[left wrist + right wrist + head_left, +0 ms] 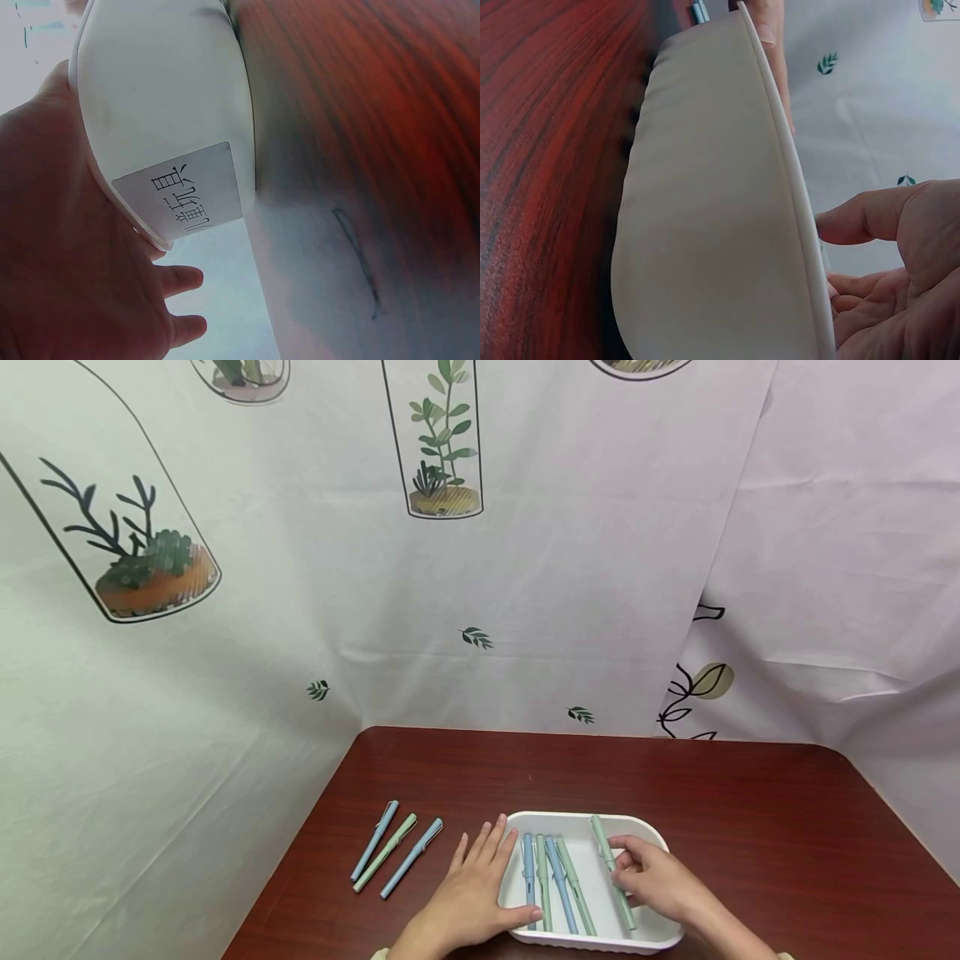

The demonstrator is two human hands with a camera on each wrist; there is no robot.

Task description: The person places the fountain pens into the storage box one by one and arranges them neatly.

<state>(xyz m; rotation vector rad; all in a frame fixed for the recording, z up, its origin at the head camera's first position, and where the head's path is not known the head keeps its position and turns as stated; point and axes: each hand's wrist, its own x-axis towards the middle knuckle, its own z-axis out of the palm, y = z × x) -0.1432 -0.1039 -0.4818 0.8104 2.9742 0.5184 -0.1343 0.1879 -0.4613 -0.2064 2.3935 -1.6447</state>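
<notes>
A white tray (618,946) stands near the table's front edge, with several blue and green pens side by side in its left half, among them a blue pen (560,885) and a green pen (543,881). My left hand (472,897) lies over the tray's left rim, fingers straight and spread, the thumb reaching over the near corner. With thumb and fingertips, my right hand (656,878) pinches a light green capped pen (600,837) over the tray's right half. The right wrist view shows the right hand (900,262) behind the tray's wall (712,187), which hides the pen.
Left of the tray, three pens lie slantwise on the dark red table (675,777): a blue pen (375,842), a green pen (386,853) and another blue pen (411,858). A printed label (184,191) is on the tray's side. Patterned white cloth (562,568) hangs behind.
</notes>
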